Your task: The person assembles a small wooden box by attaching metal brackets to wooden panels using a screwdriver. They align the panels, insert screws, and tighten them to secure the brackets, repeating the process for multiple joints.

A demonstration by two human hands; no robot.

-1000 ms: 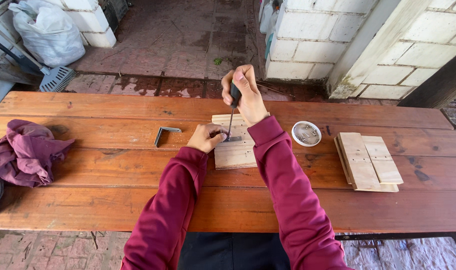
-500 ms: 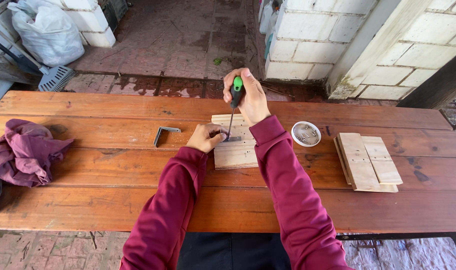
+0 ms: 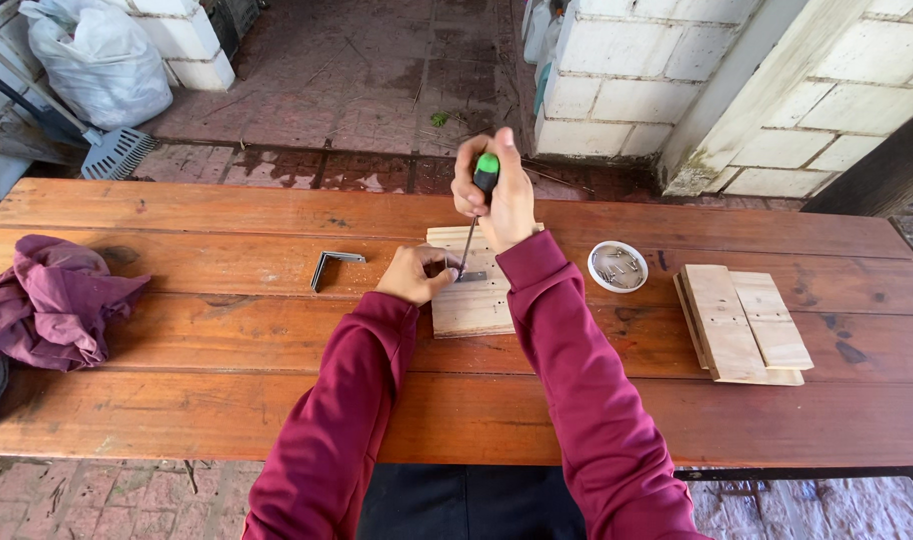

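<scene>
- We see soft, even daylight, bright throughout, with no glare.
- Shadows are faint; a soft one lies under our hands on the table.
- Focus is sharp; straight edges bow slightly towards the frame corners.

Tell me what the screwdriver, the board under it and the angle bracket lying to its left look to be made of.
Screwdriver: thin grey shaft, probably steel; green-and-black handle, likely plastic.
Board: pale, unfinished wood, with visible grain and small holes.
Angle bracket: dull grey bent strip, apparently metal.
</scene>
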